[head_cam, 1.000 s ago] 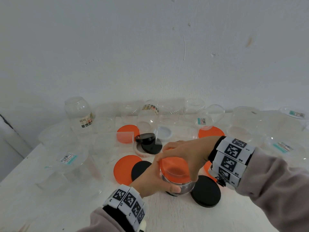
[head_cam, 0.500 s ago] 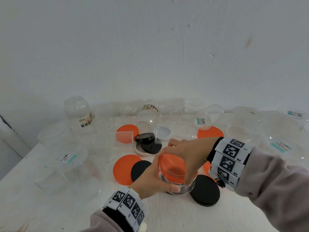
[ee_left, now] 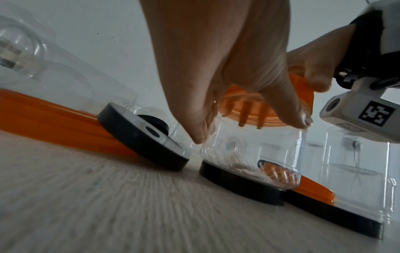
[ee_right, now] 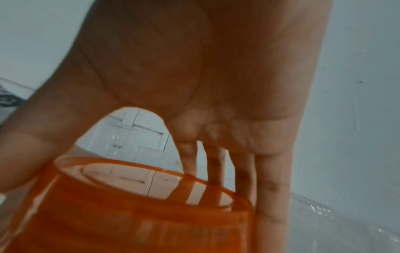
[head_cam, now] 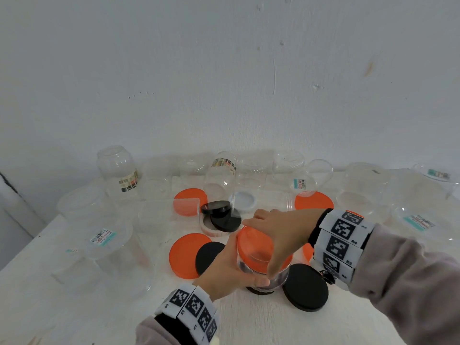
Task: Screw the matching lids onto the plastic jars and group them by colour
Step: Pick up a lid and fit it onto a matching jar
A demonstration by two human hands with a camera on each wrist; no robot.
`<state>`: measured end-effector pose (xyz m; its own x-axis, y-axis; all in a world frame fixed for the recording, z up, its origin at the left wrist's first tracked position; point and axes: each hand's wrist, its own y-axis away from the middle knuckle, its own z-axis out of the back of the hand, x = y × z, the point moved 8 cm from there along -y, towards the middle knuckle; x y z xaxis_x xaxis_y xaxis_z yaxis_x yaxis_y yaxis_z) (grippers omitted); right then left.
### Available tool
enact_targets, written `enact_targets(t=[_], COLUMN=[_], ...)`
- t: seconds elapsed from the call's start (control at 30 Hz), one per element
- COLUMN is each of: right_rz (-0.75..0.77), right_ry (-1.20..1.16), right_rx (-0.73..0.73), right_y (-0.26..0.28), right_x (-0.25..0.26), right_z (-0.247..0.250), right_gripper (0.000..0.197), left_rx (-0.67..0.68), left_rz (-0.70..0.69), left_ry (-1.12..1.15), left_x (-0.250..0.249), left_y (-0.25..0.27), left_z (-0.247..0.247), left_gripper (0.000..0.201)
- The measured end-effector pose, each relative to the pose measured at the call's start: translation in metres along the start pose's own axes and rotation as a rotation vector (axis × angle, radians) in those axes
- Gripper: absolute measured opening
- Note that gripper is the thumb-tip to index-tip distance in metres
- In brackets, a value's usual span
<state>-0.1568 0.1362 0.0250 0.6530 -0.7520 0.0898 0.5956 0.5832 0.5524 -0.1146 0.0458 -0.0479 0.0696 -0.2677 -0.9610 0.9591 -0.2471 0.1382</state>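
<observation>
A small clear plastic jar point(head_cam: 280, 274) stands in front of me on the white table point(head_cam: 249, 319), its base on a black lid point(ee_left: 238, 184). An orange lid point(head_cam: 256, 245) sits on its mouth, slightly tilted. My left hand point(head_cam: 231, 267) grips the jar body from the left, thumb on the near side. My right hand point(head_cam: 278, 230) comes over the top and grips the orange lid point(ee_right: 140, 214) by its rim, thumb near, fingers far. In the left wrist view the jar point(ee_left: 255, 150) shows under the lid point(ee_left: 303, 95).
Loose orange lids point(head_cam: 189, 255) point(head_cam: 313, 201), black lids point(head_cam: 305, 287) point(head_cam: 221, 215) and a white lid point(head_cam: 245, 200) lie around the jar. Several clear jars without lids point(head_cam: 117, 168) point(head_cam: 107, 245) crowd the left, the back and the right. The wall point(head_cam: 224, 83) stands close behind.
My right hand has turned round the orange lid, its thumb swinging toward me. The left hand has kept its hold on the jar, which has barely shifted.
</observation>
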Motion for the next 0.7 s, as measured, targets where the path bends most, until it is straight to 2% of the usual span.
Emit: enact_targets(t=[0.3,0.5,0.57,0.7], right_rz=[0.019,-0.129,-0.143,-0.060], right_ry=[0.016,-0.002,-0.017,-0.125], right_rx=[-0.135,-0.419,-0.396,-0.125], right_y=[0.002,0.005,0.005,0.003], right_x=[0.001,-0.001,-0.002,-0.003], right_z=[0.005,0.005,0.002,-0.005], right_gripper=[0.111,0.095,0.098,0.106], left_rx=[-0.008,-0.094,-0.078,-0.051], left_rz=[0.010,0.030,0.021,0.005], left_ry=[-0.032,-0.047,-0.044,-0.041], left_x=[-0.002,0.003,0.004,0.004], left_y=[-0.001,-0.004,-0.005,-0.005], left_z=[0.001,0.005,0.004,0.003], left_gripper=[0.108,0.104,0.105,0.108])
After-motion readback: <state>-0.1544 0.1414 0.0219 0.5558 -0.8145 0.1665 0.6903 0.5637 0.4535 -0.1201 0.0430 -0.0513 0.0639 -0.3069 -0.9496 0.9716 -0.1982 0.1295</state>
